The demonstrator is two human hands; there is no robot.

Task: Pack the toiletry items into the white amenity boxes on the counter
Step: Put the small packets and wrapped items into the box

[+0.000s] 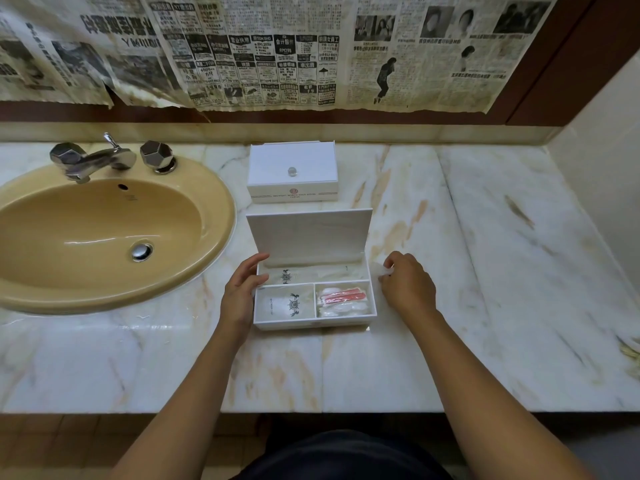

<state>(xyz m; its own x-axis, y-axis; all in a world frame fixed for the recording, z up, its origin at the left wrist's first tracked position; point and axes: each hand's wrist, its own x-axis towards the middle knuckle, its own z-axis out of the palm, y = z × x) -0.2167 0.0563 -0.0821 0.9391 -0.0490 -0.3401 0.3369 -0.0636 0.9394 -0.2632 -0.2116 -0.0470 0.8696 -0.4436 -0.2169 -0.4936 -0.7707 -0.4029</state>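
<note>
A beige sink (pixel 104 237) sits at left of the marble counter (pixel 485 271). The left hand (pixel 239 296), fingers relaxed, touches the open amenity box (pixel 313 299) holding wrapped toiletries; a closed box (pixel 292 173) stands behind. The right hand (pixel 407 284) pinches what may be a clear packet (pixel 385 270).

Open box (pixel 313 320) sits centre frame, left hand (pixel 239 292) touching its left wall. Right hand (pixel 407 284) pinches a clear packet (pixel 387 270) just right of it. Closed box (pixel 292 173) behind.
</note>
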